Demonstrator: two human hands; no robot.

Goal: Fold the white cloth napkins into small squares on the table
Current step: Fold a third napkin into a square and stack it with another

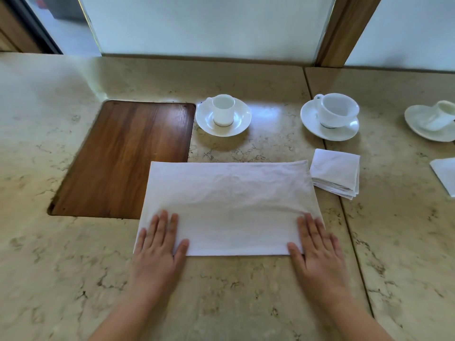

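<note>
The white napkin (pixel 229 207) being worked lies flat on the marble surface (pixel 49 242) straight ahead of the person, spread as a wide rectangle with its long edges running left to right; its proportions suggest it is folded in half once, though the layers cannot be made out. Its far left corner overlaps the wooden board (pixel 123 156) set into the surface. The left hand (pixel 157 244) lies flat on the near left corner and the right hand (pixel 317 244) flat on the near right corner, fingers straight and together, so neither grip is closed on anything: both palms only press the cloth down, apparently smoothing the near edge. Just beside the rectangle's far right corner sits a stack of folded napkins (pixel 336 172), already small squares with several layers showing at the edge, and another folded piece (pixel 445 174) is cut off by the right border. By that reckoning the job is partly done: some napkins are finished, while this one needs, I judge, at least one more fold across its length, perhaps two, to match the stack. Beyond the cloths stand three white cups on saucers: a small cup (pixel 223 110), a wider cup (pixel 337 109), and a third cup (pixel 443 116) at the far right.
</note>
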